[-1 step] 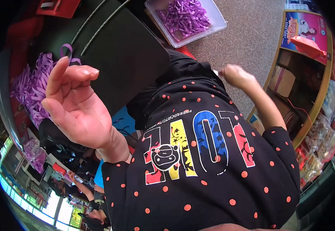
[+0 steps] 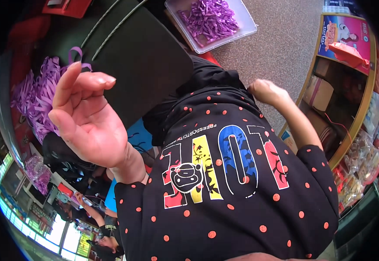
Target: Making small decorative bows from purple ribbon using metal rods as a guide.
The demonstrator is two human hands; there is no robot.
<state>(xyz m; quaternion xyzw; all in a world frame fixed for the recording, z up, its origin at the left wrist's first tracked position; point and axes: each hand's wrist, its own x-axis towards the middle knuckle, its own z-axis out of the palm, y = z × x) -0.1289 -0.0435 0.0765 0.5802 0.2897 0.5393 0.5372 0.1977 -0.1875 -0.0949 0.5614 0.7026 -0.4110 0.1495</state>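
My left hand (image 2: 96, 126) is raised above the left end of a dark tabletop (image 2: 143, 65), palm up. Its index finger is stretched out, the thumb stands apart, and the other fingers bend inward; nothing shows in the palm. Behind its fingertips rises a loop of purple ribbon (image 2: 75, 51). A heap of looped purple ribbons (image 2: 37, 98) lies just left of this hand. My right hand (image 2: 267, 91) is closed beside my right thigh, over the grey floor. Its fingertips are turned away, so what they hold, if anything, is hidden.
A clear plastic tub (image 2: 246, 29) of purple ribbons (image 2: 209, 21) stands beyond my lap. Two twisted grey cords (image 2: 115, 28) cross the tabletop. On the right is a yellow-edged shelf (image 2: 369, 93) with boxes and bagged goods. Another person (image 2: 106, 241) is at lower left.
My right hand has shifted slightly, and a small white bit seen by its fingertips before is out of sight. My left hand is almost unmoved.
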